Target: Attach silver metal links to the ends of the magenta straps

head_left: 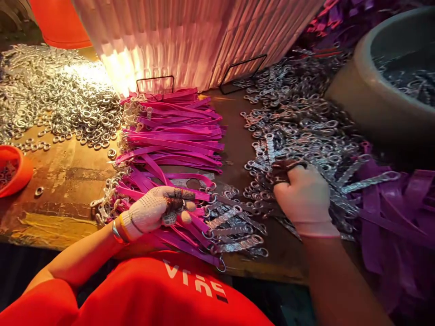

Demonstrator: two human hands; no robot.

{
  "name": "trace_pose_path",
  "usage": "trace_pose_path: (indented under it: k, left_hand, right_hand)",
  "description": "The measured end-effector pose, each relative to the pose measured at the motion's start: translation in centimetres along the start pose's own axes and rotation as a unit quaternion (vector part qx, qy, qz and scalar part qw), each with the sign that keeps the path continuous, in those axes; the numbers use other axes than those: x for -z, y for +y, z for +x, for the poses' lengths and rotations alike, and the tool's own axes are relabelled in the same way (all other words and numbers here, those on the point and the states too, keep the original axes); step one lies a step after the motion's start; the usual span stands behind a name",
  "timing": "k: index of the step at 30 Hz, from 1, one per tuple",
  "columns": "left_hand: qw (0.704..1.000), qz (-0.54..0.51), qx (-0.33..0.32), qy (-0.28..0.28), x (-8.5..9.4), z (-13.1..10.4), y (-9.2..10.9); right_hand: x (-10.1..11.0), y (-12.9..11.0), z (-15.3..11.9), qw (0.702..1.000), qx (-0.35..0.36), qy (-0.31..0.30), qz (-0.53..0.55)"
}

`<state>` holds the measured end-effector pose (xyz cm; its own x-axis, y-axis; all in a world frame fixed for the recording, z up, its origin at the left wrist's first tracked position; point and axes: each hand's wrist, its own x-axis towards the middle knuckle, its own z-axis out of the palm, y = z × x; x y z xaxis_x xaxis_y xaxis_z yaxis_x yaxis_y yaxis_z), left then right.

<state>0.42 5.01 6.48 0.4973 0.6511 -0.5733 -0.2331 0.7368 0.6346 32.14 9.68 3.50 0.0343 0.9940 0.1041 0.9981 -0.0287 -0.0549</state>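
Part of the work looks done. On the worktop point(68, 165), the pink straps point(173, 136) lie side by side between the two heaps of metal, and small metal pieces gather at their left ends. Nearest the body, several straps also have twisted links point(233, 228) at their right ends, some by a visible ring. The straps farther back show bare right ends, so I judge that most of the row is left. A large link heap point(295, 117) lies to the right and a ring heap point(88, 113) to the left.

The left hand point(152, 209), gloved, is over the near straps with its fingers curled; one strap passes behind them, but I cannot tell whether that grip pinches it. The right hand point(302, 194), also gloved, reaches into the link heap; its fingertips are lost among dark metal, so its grip cannot be told either.

The bucket point(365, 68) and the purple straps point(384, 213) are cut off at the right edge, and deep shadow blurs the metal beside them.
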Motion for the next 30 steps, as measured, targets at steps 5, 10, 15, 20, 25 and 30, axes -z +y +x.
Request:
trace_pose_path:
  k: [5, 10, 15, 20, 25, 30]
  left_hand:
    - [0.991, 0.118, -0.056, 0.032, -0.6, -0.4, -0.7]
    - [0.997, 0.066, -0.003, -0.039, -1.3, -0.4, -1.7]
    - [0.966, 0.240, -0.094, -0.007, -1.3, -1.7, -1.6]
    - [0.930, 0.318, -0.186, 0.001, -2.0, -2.7, -1.3]
    - [0.997, 0.061, -0.053, -0.019, -3.3, -1.8, -1.0]
    - [0.960, 0.230, -0.158, -0.027, -3.6, 1.5, 1.5]
  right_hand:
    - [1.7, -6.3, -5.3, 0.954, 0.210, 0.027, 0.212]
    - [2.1, -11.4, -8.3, 0.928, 0.346, 0.038, 0.133]
    - [3.0, -10.9, -8.9, 0.930, 0.353, 0.051, 0.094]
    - [4.6, -11.0, -9.2, 0.931, 0.326, -0.032, 0.160]
    - [4.0, -12.3, -10.4, 0.949, 0.266, 0.059, 0.158]
    - [2.7, -11.6, -10.5, 0.932, 0.105, 0.027, 0.345]
